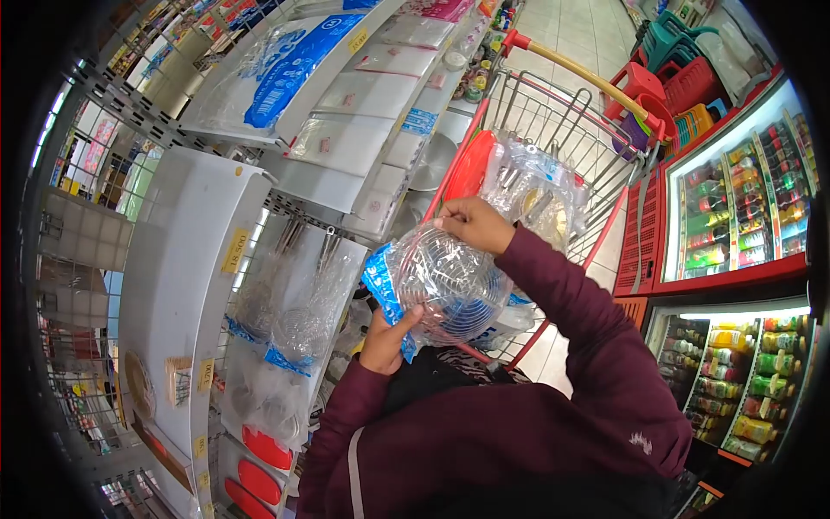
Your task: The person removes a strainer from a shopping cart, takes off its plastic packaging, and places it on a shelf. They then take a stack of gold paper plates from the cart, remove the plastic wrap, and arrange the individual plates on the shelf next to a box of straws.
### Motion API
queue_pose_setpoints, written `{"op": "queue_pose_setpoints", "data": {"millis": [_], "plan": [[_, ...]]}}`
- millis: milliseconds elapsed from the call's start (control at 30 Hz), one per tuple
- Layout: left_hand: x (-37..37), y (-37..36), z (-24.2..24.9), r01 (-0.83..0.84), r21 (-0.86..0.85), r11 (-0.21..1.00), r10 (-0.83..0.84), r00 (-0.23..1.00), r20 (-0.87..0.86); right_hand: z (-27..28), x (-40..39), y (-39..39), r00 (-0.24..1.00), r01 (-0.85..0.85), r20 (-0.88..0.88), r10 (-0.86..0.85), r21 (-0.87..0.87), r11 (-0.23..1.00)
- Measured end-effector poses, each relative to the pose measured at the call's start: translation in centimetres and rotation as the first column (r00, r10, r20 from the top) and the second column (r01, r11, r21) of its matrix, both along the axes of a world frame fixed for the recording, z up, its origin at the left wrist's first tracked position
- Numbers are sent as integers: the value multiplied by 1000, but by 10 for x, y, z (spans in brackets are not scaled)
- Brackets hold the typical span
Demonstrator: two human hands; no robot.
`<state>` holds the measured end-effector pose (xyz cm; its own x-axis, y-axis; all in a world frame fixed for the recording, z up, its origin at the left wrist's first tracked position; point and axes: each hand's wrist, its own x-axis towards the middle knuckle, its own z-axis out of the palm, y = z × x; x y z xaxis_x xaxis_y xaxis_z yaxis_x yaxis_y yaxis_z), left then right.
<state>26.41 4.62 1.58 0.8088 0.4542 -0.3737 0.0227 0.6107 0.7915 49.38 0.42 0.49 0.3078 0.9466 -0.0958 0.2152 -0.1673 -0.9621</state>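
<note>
I hold the clear plastic bag [462,285] by the near end of the shopping cart [605,229], its blue strip [383,281] facing the shelf [199,216] on my left, its long axis crossing my body. My left hand [386,341] pinches the strip's lower end, thumb on top; my right hand [475,223], fingers curled, pinches the upper edge. Round metal wire coils show through crinkled, shiny film. Beyond lies a smooth red oval [471,164].

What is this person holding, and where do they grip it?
A plastic-wrapped wire item: left hand by its blue-printed edge, right hand pinching the clear wrap's top.
</note>
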Motion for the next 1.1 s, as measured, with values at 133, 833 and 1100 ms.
{"op": "queue_pose_setpoints", "data": {"millis": [133,833,1100], "plan": [[-27,17,2,-55,-102,993,58,998,20,17,-26,5,969,-30,-239,63,140,990],[-275,9,-118,-722,-280,632,739,671,-60,-45,-130,97,365,-731,829,424,-27,682],[-283,37,-122,-898,87,431,890,408,-204,-108,-182,201,408,-617,815,412,-86,782]]}}
